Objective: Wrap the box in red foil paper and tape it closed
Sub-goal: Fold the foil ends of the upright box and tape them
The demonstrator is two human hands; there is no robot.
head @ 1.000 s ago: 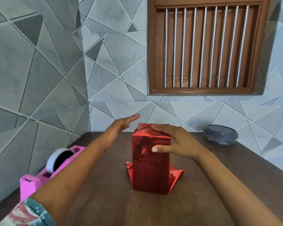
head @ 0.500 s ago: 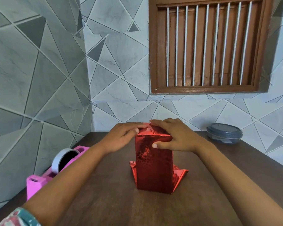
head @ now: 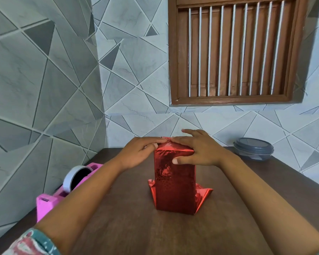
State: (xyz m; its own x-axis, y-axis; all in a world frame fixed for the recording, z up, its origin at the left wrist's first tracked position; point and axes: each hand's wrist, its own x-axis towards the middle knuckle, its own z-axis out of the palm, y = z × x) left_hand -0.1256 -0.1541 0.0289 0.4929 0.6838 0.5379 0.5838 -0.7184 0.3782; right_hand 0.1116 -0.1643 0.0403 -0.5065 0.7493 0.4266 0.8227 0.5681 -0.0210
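Observation:
A tall box wrapped in red foil paper (head: 174,188) stands upright on the brown table (head: 136,229). Loose foil flaps (head: 203,195) stick out at its base on both sides. My right hand (head: 201,151) grips the top of the box, fingers laid over the folded top and thumb on the front face. My left hand (head: 138,153) comes in from the left and presses its fingers on the top left edge of the foil. The top fold itself is mostly hidden under my fingers.
A pink tape dispenser (head: 46,201) with a white tape roll (head: 70,178) stands at the table's left edge by the tiled wall. A grey lidded container (head: 253,149) sits at the back right. A barred wooden window hangs above.
My left hand came down from the air behind the box and now presses on its top left edge. My right hand kept its hold on the top.

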